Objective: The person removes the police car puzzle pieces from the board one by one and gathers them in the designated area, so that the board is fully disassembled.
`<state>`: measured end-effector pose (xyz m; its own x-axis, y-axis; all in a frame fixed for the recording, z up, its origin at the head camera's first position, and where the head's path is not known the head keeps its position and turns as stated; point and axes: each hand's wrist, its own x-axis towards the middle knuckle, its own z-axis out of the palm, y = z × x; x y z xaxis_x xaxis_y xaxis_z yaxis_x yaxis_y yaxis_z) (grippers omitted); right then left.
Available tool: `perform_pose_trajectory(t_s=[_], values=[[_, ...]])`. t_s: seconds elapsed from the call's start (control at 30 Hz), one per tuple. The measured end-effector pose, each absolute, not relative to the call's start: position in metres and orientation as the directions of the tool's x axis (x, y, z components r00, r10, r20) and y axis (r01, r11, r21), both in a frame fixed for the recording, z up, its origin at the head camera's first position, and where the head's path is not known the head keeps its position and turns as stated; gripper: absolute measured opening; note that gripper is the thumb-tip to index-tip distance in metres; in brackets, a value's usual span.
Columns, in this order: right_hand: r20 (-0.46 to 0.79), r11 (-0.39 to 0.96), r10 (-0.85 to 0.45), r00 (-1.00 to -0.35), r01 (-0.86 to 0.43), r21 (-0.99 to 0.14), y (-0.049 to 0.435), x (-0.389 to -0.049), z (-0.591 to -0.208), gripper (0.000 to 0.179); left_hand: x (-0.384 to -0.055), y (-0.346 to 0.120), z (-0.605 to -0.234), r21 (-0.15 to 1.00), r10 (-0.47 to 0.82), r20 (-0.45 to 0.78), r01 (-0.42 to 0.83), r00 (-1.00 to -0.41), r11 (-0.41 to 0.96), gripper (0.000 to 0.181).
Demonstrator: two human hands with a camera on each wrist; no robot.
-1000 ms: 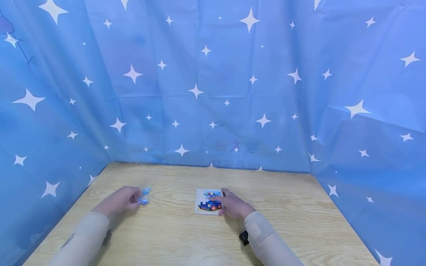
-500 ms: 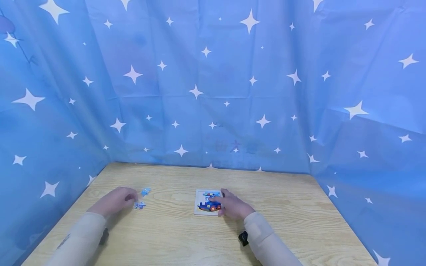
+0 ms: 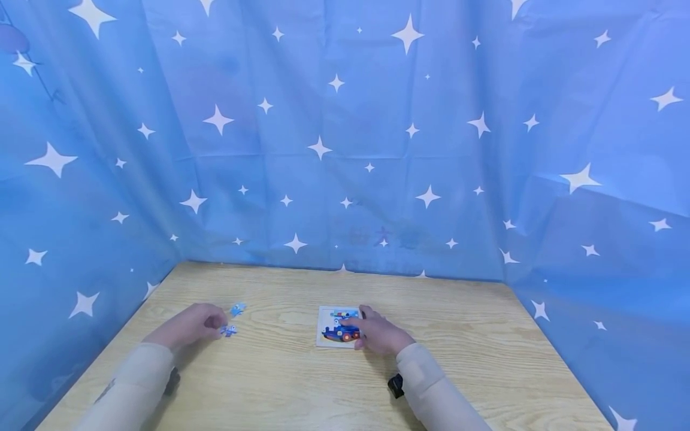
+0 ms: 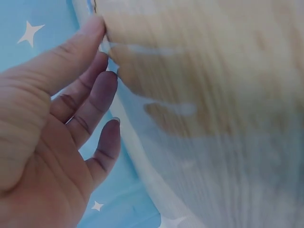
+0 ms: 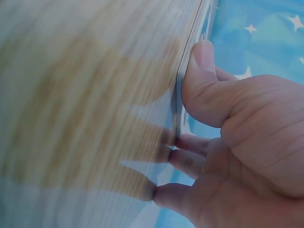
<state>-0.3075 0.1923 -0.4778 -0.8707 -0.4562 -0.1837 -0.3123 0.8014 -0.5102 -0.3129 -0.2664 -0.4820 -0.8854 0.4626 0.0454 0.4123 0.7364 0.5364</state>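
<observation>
In the head view, a small square jigsaw puzzle (image 3: 330,343) with a pale frame and a blue train-like picture lies flat at the table's middle. My right hand (image 3: 383,335) holds it at its right side, thumb over the picture, which hides part of it. The right wrist view shows the thumb (image 5: 199,80) on the board's edge and the other fingertips down on the table. To the left, my left hand (image 3: 194,323) rests by two loose blue puzzle pieces. Its fingertips are at the nearer piece (image 3: 229,330); the farther piece (image 3: 238,309) lies just beyond.
The wood-grain table (image 3: 280,383) carries all of this. A blue curtain (image 3: 345,120) with white stars hangs behind it and on both sides. A black wrist device (image 3: 396,386) sits under the right sleeve.
My left hand has drawn back slightly leftward, and the nearer puzzle piece has shifted a little left and down. The right hand and the puzzle have stayed put.
</observation>
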Motion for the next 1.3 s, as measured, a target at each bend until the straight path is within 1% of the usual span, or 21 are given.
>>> perform_pose_trajectory(t_s=[0.23,0.43,0.77,0.97,1.1,1.3], values=[[-0.185,0.809,-0.450,-0.874,-0.311,-0.498,0.192,-0.307,-0.479,0.054,-0.314,-0.265,-0.482,0.568,0.410,0.007,0.341,-0.912,0.749,0.018],[-0.190,0.814,-0.439,-0.878,-0.299,-0.498,0.191,-0.309,-0.480,0.055,-0.314,-0.264,-0.481,0.572,0.396,0.003,0.326,-0.918,0.753,0.019],[-0.186,0.818,-0.442,-0.878,-0.308,-0.486,0.192,-0.311,-0.481,0.056,-0.315,-0.266,-0.479,0.560,0.423,0.028,0.365,-0.906,0.744,0.018],[-0.185,0.821,-0.446,-0.876,-0.318,-0.475,0.191,-0.312,-0.479,0.056,-0.314,-0.261,-0.474,0.541,0.436,0.047,0.390,-0.898,0.745,0.023],[-0.190,0.818,-0.442,-0.877,-0.307,-0.487,0.191,-0.310,-0.479,0.055,-0.316,-0.248,-0.470,0.537,0.460,0.069,0.422,-0.885,0.731,0.020],[-0.185,0.817,-0.437,-0.880,-0.302,-0.492,0.190,-0.310,-0.479,0.055,-0.315,-0.213,-0.462,0.559,0.516,0.098,0.476,-0.851,0.679,0.018]])
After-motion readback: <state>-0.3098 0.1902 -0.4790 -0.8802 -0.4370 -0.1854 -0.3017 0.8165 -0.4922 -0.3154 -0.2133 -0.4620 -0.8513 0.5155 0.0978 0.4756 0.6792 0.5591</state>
